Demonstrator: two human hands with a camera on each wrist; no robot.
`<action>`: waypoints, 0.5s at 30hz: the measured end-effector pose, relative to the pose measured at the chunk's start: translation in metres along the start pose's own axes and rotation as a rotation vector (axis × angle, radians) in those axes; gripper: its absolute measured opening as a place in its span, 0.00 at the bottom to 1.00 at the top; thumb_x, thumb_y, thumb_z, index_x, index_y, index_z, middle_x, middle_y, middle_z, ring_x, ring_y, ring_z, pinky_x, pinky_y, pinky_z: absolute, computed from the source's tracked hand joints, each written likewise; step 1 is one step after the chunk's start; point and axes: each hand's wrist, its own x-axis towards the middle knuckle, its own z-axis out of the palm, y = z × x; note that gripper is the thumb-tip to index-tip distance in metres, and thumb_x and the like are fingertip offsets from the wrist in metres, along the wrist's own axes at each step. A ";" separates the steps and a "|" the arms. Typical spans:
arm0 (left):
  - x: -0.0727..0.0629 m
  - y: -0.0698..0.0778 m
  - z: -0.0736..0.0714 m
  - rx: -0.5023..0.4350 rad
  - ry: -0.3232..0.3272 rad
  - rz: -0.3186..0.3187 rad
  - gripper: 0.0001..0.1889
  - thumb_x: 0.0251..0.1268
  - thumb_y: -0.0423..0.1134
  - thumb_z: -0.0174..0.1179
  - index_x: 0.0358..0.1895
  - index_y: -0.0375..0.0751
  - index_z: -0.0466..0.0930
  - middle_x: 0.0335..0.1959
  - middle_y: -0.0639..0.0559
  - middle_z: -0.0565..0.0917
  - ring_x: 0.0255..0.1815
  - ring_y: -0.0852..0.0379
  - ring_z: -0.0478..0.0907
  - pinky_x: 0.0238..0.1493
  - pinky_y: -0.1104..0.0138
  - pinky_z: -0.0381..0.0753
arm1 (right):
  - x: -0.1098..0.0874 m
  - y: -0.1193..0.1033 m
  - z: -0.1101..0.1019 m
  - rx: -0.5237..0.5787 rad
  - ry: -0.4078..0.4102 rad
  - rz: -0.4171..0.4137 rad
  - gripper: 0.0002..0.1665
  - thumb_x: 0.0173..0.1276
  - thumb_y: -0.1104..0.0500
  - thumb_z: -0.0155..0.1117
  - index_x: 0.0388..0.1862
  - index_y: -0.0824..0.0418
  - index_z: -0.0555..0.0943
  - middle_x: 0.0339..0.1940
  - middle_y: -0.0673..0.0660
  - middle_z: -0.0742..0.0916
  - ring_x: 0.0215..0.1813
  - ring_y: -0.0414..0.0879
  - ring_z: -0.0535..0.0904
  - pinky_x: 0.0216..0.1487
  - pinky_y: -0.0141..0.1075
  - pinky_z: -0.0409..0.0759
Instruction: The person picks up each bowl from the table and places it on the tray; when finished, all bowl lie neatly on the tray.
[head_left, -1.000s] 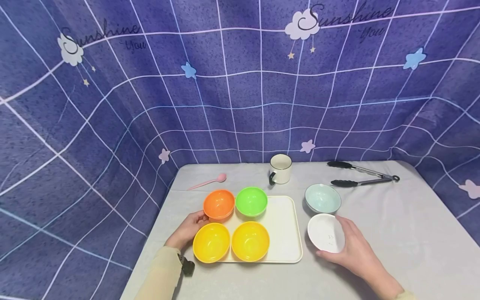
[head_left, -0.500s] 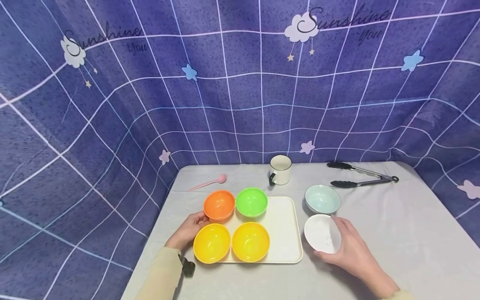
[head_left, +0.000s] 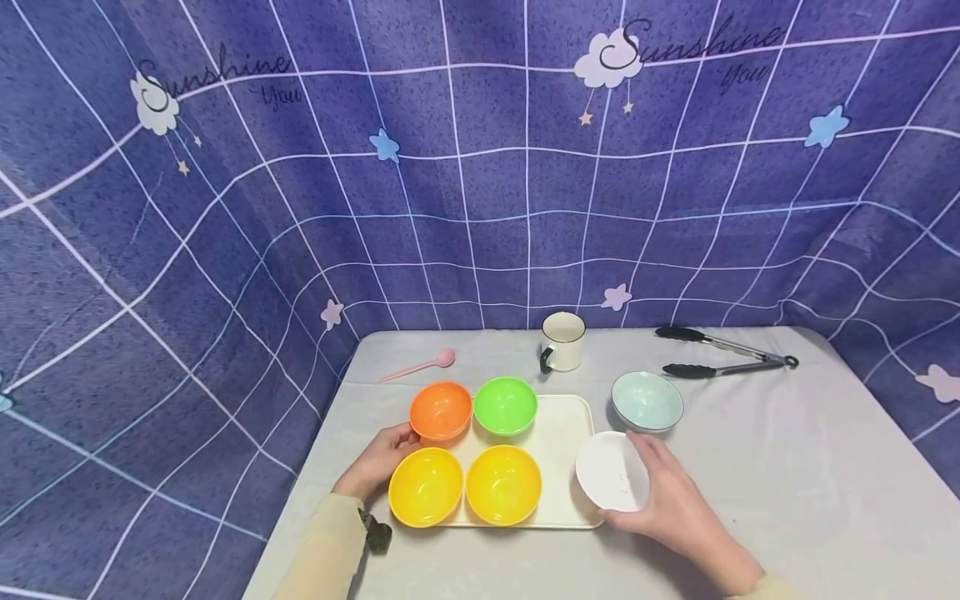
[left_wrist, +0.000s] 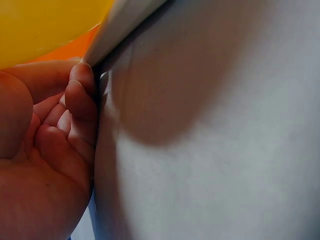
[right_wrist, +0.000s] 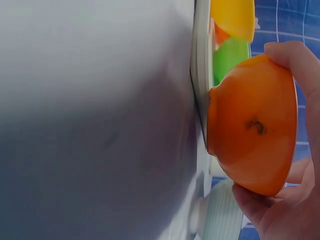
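Note:
My right hand (head_left: 667, 496) grips a bowl (head_left: 612, 471), white inside and orange outside, between thumb and fingers. The orange outer wall (right_wrist: 257, 125) with a dark smudge fills much of the right wrist view. The bowl is over the right edge of the cream tray (head_left: 558, 433); whether its foot touches is unclear. My left hand (head_left: 382, 458) pinches the tray's left rim, thumb against curled fingers (left_wrist: 80, 100) in the left wrist view. On the tray stand an orange bowl (head_left: 441, 411), a green bowl (head_left: 506, 406) and two yellow bowls (head_left: 426, 487), (head_left: 503, 485).
A pale blue bowl (head_left: 647, 402) stands right of the tray, behind my right hand. Farther back are a white mug (head_left: 563, 342) with a black handle, black-tipped tongs (head_left: 727, 354) and a pink spoon (head_left: 420, 365). A blue curtain (head_left: 480, 208) hangs behind the table.
My right hand has carried the white-lined bowl leftward, from beside the tray to over its right edge. The left hand has stayed at the tray's left rim.

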 end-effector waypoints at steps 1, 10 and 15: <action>0.000 0.000 0.000 0.000 0.002 -0.002 0.10 0.74 0.30 0.59 0.53 0.40 0.84 0.34 0.46 0.79 0.41 0.49 0.75 0.47 0.58 0.74 | 0.001 -0.002 0.002 0.004 -0.007 -0.002 0.70 0.31 0.40 0.90 0.71 0.72 0.71 0.63 0.66 0.79 0.61 0.64 0.78 0.58 0.60 0.78; 0.000 -0.001 -0.002 -0.015 -0.005 -0.002 0.11 0.75 0.31 0.59 0.56 0.39 0.84 0.37 0.46 0.82 0.42 0.49 0.77 0.47 0.60 0.76 | 0.008 -0.021 0.021 0.040 -0.068 -0.014 0.71 0.31 0.36 0.90 0.72 0.70 0.71 0.67 0.65 0.78 0.65 0.61 0.77 0.62 0.57 0.77; 0.001 -0.003 -0.002 -0.014 -0.011 -0.016 0.11 0.75 0.32 0.60 0.56 0.42 0.84 0.36 0.46 0.81 0.42 0.49 0.76 0.47 0.59 0.76 | 0.009 -0.026 0.028 0.040 -0.084 -0.015 0.72 0.31 0.36 0.90 0.72 0.69 0.71 0.67 0.63 0.78 0.65 0.60 0.77 0.64 0.56 0.76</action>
